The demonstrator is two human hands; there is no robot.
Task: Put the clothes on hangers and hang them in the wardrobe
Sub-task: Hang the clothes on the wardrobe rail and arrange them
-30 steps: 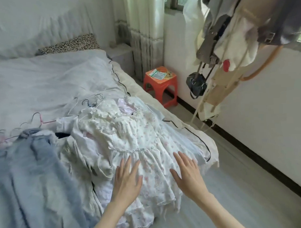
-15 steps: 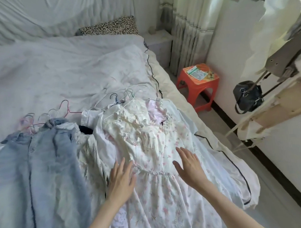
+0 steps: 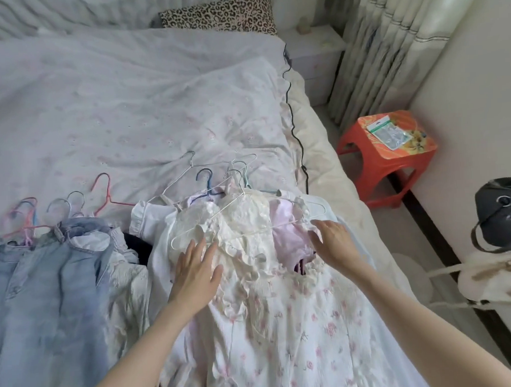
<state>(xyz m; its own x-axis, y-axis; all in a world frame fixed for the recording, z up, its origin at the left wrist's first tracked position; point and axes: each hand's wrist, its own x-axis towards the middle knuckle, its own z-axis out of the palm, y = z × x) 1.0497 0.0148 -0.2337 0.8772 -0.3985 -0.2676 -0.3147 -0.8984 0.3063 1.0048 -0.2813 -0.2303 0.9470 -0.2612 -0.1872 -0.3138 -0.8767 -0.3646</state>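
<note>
A cream floral dress (image 3: 270, 308) lies on top of a pile of clothes on the bed, with a white wire hanger (image 3: 240, 220) lying over its ruffled bodice. My left hand (image 3: 196, 270) lies flat on the bodice's left side, fingers straight, just below the hanger's left end. My right hand (image 3: 334, 242) hovers with spread fingers over the right shoulder, close to the hanger's right end. Denim garments (image 3: 41, 302) on hangers lie to the left. Several more hanger hooks (image 3: 204, 177) stick out above the pile.
The bed (image 3: 129, 96) with its pale quilt stretches ahead, a leopard pillow (image 3: 219, 13) at its head. A red stool (image 3: 389, 156) stands on the floor at the right by the curtain (image 3: 388, 44). A black bag (image 3: 501, 210) hangs at the far right.
Both hands have slid up the dress from the skirt to the bodice, toward the white hanger. The view has tilted down and closer to the bed.
</note>
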